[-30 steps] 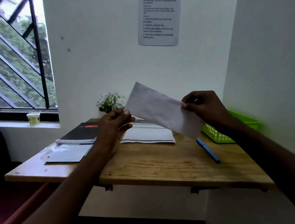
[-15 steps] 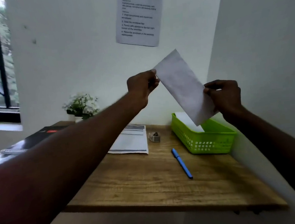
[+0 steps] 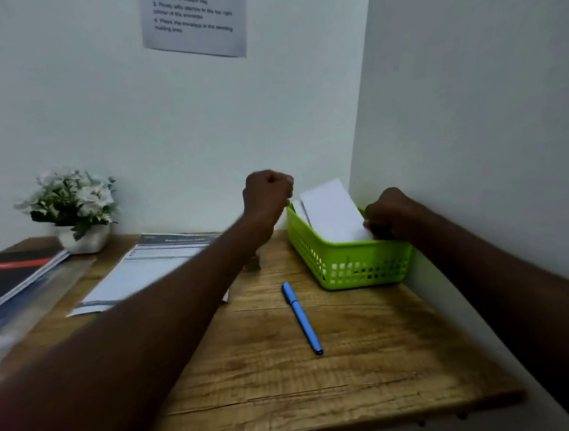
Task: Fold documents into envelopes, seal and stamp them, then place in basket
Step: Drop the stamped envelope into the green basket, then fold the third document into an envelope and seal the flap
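A white envelope [image 3: 332, 211] lies tilted inside the green basket [image 3: 349, 264] at the back right of the desk, its far end sticking up over the rim. My right hand [image 3: 388, 215] is at the basket's right side, fingers closed on the envelope's near corner. My left hand [image 3: 267, 192] hovers in a fist just left of the basket's far rim, apart from the envelope, holding nothing. Another white envelope edge [image 3: 299, 210] shows in the basket behind the first.
A blue pen [image 3: 301, 318] lies on the wooden desk [image 3: 358, 363] in front of the basket. Printed documents [image 3: 150, 268] lie at centre left, a black notebook [image 3: 9, 273] at far left, a flower pot [image 3: 76, 213] at the back. Walls close the back and right.
The envelope went from held up in both hands down into the green basket. My left hand let go of it and closed into a fist.
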Demonstrator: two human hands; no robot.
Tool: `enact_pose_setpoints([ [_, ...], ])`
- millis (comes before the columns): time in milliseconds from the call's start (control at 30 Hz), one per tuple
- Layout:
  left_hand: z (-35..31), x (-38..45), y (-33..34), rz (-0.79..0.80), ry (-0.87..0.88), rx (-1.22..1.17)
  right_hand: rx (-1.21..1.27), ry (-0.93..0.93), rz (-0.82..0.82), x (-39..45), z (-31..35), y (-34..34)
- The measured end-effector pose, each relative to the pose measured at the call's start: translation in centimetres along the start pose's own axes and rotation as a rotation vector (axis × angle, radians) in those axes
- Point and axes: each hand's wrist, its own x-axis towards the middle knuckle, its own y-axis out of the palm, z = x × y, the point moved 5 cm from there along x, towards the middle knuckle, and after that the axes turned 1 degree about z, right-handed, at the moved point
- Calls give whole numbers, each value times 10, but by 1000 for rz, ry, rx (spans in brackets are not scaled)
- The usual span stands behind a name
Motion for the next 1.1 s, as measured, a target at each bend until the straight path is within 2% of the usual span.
enact_pose_setpoints([
  [100, 19, -21, 9, -56, 58, 125, -234, -64, 49, -3, 4, 3],
  [200, 29, -29, 19, 25, 61, 318, -493, -144, 158, -8, 11, 10],
  [333, 42, -38, 29, 154, 11, 396, -499, -160, 291, -4, 10, 20],
  [533, 44, -41, 28, 154, -10, 366, -615, -191, 357, -13, 17, 25],
  [633, 42, -42, 28, 160, 4, 361, -534, -157, 361, -8, 14, 29],
  [800, 44, -41, 26, 122, 21, 393, -672, -197, 197, -8, 19, 41],
  [867, 44, -37, 21, 33, 21, 387, -679, -270, 29, -17, 27, 35],
  [967, 30, -34, 2, -99, 68, 391, -514, -423, -248, -40, 52, 23],
  [1033, 16, -34, -19, -174, 139, 414, -326, -508, -328, -65, 69, 24],
  [1100, 2, -39, -47, -231, 210, 451, -158, -548, -322, -94, 81, 34],
])
